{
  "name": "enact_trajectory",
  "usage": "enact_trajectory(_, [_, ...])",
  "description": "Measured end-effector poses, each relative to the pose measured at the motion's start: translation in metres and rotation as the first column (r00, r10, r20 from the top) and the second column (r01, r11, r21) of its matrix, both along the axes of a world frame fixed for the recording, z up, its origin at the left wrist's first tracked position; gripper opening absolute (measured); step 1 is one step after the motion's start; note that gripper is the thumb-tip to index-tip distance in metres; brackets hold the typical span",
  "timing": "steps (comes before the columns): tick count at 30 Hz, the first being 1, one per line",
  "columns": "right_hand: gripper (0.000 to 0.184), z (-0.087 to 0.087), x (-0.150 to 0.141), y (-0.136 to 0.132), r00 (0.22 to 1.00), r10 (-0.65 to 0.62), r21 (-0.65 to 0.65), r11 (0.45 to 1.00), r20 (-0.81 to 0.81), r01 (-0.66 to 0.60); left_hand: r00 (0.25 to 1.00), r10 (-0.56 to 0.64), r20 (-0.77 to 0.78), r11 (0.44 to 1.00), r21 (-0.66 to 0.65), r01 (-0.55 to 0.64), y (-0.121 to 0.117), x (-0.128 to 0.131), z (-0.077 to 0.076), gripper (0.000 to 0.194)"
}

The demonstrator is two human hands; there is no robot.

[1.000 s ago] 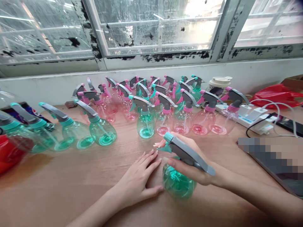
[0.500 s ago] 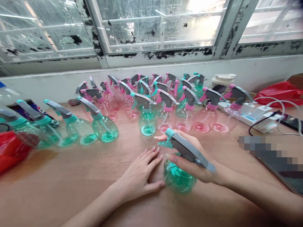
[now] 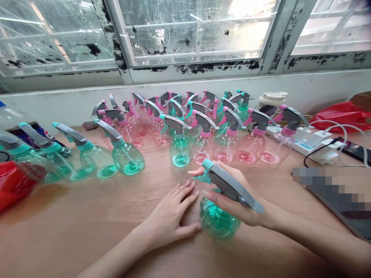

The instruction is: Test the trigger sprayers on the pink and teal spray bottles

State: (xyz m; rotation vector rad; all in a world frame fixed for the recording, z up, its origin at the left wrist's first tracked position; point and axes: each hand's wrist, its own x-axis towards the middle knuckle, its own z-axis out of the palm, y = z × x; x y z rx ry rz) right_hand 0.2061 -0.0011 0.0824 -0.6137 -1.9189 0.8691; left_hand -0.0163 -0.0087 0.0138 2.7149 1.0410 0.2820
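Note:
My right hand (image 3: 236,195) is wrapped round the neck of a green spray bottle (image 3: 218,220) with a grey and teal trigger head, which points away to the left. Part of the neck is hidden by the fingers. Beside that bottle my left hand (image 3: 174,214) lies flat on the wooden table (image 3: 116,224), fingers stretched and holding nothing. Beyond the hands stands a green spray bottle (image 3: 180,152). To its right is a row of pink spray bottles (image 3: 223,152).
Several green spray bottles (image 3: 129,158) stand at the left by a red plastic bag (image 3: 17,185). More pink and green bottles crowd the back near the window wall. On the right are a white power strip (image 3: 315,148) with cables, a lidded cup (image 3: 272,100) and a pixelated dark device (image 3: 342,204).
Almost nothing differs. Both hands and the held spray bottle keep their places, and the view has shifted very slightly.

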Motion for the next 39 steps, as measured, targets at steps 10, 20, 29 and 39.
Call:
enact_trajectory(10, [0.008,0.000,0.000,0.001,1.000,-0.011,0.012,1.000,0.026,0.011,1.000,-0.007,0.004,1.000,-0.023,0.007,-0.001,0.004,0.009,0.069])
enact_trajectory(20, [0.025,-0.002,-0.002,0.000,0.999,-0.033,-0.013,0.999,-0.027,0.033,1.000,0.000,-0.011,1.000,0.000,0.000,-0.001,-0.001,-0.001,0.075])
enact_trajectory(29, [0.031,-0.003,-0.001,-0.002,0.999,-0.051,-0.011,0.999,-0.013,0.051,1.000,0.002,0.005,1.000,0.002,-0.002,-0.001,-0.001,0.000,0.073])
enact_trajectory(39, [0.030,-0.004,-0.002,-0.003,0.999,-0.030,-0.026,0.999,-0.038,0.029,1.000,-0.006,0.025,1.000,0.001,0.006,0.000,-0.001,-0.002,0.075])
